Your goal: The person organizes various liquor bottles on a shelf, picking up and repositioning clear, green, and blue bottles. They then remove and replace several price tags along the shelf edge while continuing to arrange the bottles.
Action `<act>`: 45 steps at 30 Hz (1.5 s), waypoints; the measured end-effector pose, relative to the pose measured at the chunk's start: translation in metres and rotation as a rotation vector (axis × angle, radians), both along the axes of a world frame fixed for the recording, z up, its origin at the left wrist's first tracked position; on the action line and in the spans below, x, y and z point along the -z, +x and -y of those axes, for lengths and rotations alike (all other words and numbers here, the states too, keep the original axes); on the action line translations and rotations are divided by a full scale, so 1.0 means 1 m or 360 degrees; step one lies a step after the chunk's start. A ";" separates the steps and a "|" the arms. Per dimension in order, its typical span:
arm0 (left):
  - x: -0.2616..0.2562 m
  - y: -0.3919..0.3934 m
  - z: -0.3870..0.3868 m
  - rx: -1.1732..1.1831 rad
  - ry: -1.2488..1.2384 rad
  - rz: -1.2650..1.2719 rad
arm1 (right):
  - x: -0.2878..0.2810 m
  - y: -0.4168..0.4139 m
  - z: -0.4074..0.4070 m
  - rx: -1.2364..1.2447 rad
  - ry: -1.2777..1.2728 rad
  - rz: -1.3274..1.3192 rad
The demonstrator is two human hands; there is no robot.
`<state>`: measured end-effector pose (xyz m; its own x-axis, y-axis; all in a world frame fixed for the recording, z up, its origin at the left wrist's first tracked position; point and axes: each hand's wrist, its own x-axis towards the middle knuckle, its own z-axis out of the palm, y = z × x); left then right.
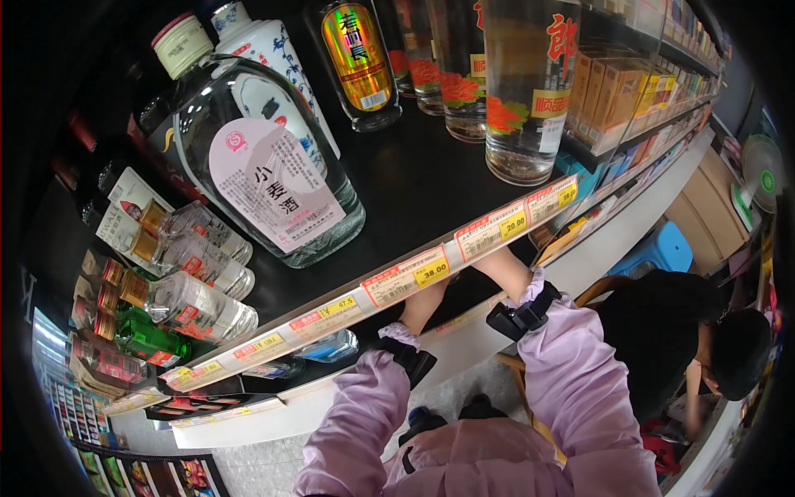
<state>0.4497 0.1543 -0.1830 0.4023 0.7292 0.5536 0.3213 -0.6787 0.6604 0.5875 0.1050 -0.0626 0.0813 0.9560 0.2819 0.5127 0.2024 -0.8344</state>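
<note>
Both of my arms, in pink sleeves with black wrist devices, reach beneath the front edge of a dark shelf. My hands are hidden under that shelf, so what they touch cannot be seen. Above them runs a price-tag strip (404, 279). On the shelf stand a large clear glass liquor bottle (279, 180) with a pinkish label, a blue-and-white porcelain-style bottle (298, 81) behind it, a bottle with a gold label (357, 62) and clear bottles with red flowers (525, 93). Below the strip, part of a bluish bottle (329, 348) shows on the lower shelf.
Small clear bottles (202, 304) and a green bottle (152, 338) stand at the left. Boxes (612, 93) fill shelves at the right. A person in black (658, 335) bends nearby at the right, beside a blue plastic stool (661, 248) and large cardboard boxes (708, 205).
</note>
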 end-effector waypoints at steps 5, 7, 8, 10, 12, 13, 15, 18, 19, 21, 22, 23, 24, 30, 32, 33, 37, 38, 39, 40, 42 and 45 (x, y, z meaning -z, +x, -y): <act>-0.020 0.000 0.009 0.0074 -0.0252 0.0112 | 0.002 -0.002 -0.003 -0.0058 0.0012 -0.0178; -0.030 0.002 0.014 0.0076 -0.0342 0.0116 | 0.010 -0.002 -0.006 -0.0071 0.0054 -0.0286; -0.036 0.003 0.016 0.0079 -0.0437 0.0118 | 0.015 -0.002 -0.007 -0.0010 0.0129 -0.0170; -0.040 0.001 0.016 0.0096 -0.0518 0.0179 | 0.014 -0.007 -0.007 0.0078 0.0178 0.0036; -0.045 0.000 0.014 0.0155 -0.0679 0.0204 | 0.010 -0.007 -0.007 0.0070 0.0199 -0.0026; -0.048 0.000 0.014 0.0164 -0.0673 0.0205 | 0.008 -0.006 -0.007 0.0061 0.0212 -0.0088; -0.053 -0.002 0.013 0.0185 -0.0738 0.0096 | 0.002 -0.004 -0.005 0.0108 0.0127 -0.0009; -0.050 -0.009 0.012 0.0190 -0.0411 -0.0035 | -0.006 -0.002 0.000 0.0113 0.0118 0.0067; -0.050 -0.012 0.013 0.0192 -0.0396 -0.0031 | -0.004 -0.001 0.004 0.0098 0.0234 0.0100; -0.052 -0.023 0.016 0.0156 -0.0345 -0.0157 | -0.007 -0.003 0.013 0.0064 0.0375 0.0133; -0.056 -0.031 0.019 0.0157 -0.0387 -0.0213 | -0.013 -0.006 0.020 0.0031 0.0418 0.0206; -0.056 -0.039 0.022 0.0122 -0.0271 -0.0277 | -0.019 -0.010 0.028 -0.0006 0.0464 0.0279; -0.062 -0.046 0.030 0.0166 -0.0206 -0.0344 | -0.026 -0.012 0.039 -0.0023 0.0419 0.0307; -0.145 -0.089 0.083 0.0675 0.0007 -0.0672 | -0.078 -0.024 0.119 -0.0340 0.0316 0.0759; -0.190 -0.102 0.109 0.0733 0.0029 -0.0750 | -0.113 -0.030 0.140 -0.0412 0.0218 0.0834; -0.209 -0.105 0.118 0.0735 0.0055 -0.0739 | -0.130 -0.032 0.148 -0.0464 0.0089 0.0908; -0.269 -0.123 0.137 0.0653 0.0247 -0.0535 | -0.180 -0.042 0.140 -0.0435 0.0337 0.0711; -0.280 -0.123 0.135 0.0618 0.0372 -0.0516 | -0.192 -0.043 0.131 -0.0393 0.0471 0.0720; -0.291 -0.125 0.133 0.0577 0.0502 -0.0496 | -0.204 -0.045 0.120 -0.0353 0.0611 0.0729; -0.298 -0.122 0.127 0.0554 0.0566 -0.0457 | -0.215 -0.044 0.110 -0.0299 0.0665 0.0650; -0.316 -0.116 0.122 0.0451 0.0497 -0.0436 | -0.231 -0.042 0.079 -0.0174 0.0833 0.0590; -0.331 -0.113 0.110 0.0340 0.0546 -0.0405 | -0.257 -0.043 0.026 0.0039 0.0870 0.0765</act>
